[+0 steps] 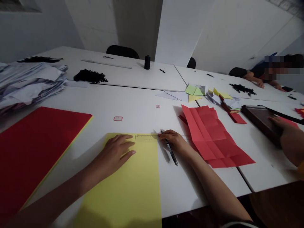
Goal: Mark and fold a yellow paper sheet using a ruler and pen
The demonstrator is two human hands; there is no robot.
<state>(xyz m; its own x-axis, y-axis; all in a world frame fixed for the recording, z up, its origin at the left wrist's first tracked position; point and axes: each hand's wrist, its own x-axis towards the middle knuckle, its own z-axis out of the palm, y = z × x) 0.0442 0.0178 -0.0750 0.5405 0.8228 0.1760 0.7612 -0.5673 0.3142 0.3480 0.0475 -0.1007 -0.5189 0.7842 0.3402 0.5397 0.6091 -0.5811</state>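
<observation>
A yellow sheet (133, 177) lies flat on the white table in front of me. Across its far edge rests a clear ruler (147, 138), which runs to the right beneath my right hand. My left hand (118, 150) lies on the sheet's upper left part, fingers spread beside the ruler's left end, holding nothing. With a black pen (171, 152) between its fingers, my right hand (174, 141) rests at the sheet's upper right corner. The pen's upper end slants toward me. Creased red paper (211, 136) lies to the right of that hand.
Red and yellow sheets (42, 142) are stacked at the left, below crumpled white papers (30, 82). Black yarn bundles (90, 76) and a black spool (147, 62) lie farther back. At the right, another person's hand (288, 136) touches a brown box (262, 123). Another person leans on the far table.
</observation>
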